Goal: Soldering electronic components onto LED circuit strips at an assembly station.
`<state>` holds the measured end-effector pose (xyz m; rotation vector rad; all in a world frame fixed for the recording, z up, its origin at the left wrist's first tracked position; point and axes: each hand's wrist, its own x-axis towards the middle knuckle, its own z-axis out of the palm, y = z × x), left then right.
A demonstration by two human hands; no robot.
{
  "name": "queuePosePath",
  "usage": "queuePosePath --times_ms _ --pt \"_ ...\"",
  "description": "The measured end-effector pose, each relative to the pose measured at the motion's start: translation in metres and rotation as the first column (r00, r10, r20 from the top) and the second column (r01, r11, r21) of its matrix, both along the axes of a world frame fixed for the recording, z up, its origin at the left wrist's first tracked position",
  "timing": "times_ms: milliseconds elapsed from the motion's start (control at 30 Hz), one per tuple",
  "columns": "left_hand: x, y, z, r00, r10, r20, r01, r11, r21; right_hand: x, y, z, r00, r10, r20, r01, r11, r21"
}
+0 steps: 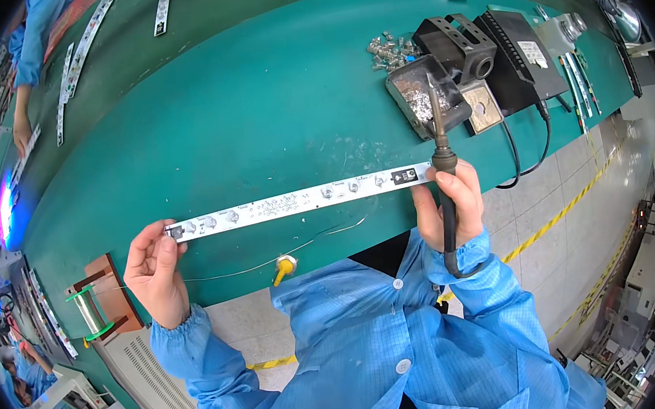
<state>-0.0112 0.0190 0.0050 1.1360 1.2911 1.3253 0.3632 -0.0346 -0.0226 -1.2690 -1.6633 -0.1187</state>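
Head view showed a long white strip board (295, 200) lying across the middle of the frame on the green table (255, 109). At its left end the left hand (157, 272) pinched the board between thumb and fingers. The right hand (450, 204), at the board's right end, was clamped around a soldering iron (440, 146) pointing upward. Solder wire (270, 261) ran below the board from a spool (89, 310) at lower left.

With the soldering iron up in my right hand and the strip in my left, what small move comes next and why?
Probably lower the soldering iron tip toward the strip: the right hand holds it raised over the tin, and the left hand pins the strip's far end flat.
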Motion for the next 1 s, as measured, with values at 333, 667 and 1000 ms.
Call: queuePosePath --times_ms 333,667,1000 --pt "-0.023 0.006 0.016 0.939 -0.343 0.024 0.343 0.939 -0.002 -0.003 -0.008 -0.009 0.977 -0.02 -0.213 0.013 0.999 -0.036" --pt "-0.057 0.088 0.072 0.981 -0.028 -0.194 0.004 0.993 -0.12 0.002 -0.011 0.0 0.957 0.06 -0.285 -0.086 0.993 -0.079" --pt "-0.15 0.284 0.034 0.863 0.353 0.36 -0.342 0.935 -0.098 0.002 -0.006 0.005 0.952 0.081 -0.297 -0.117 0.988 -0.105"
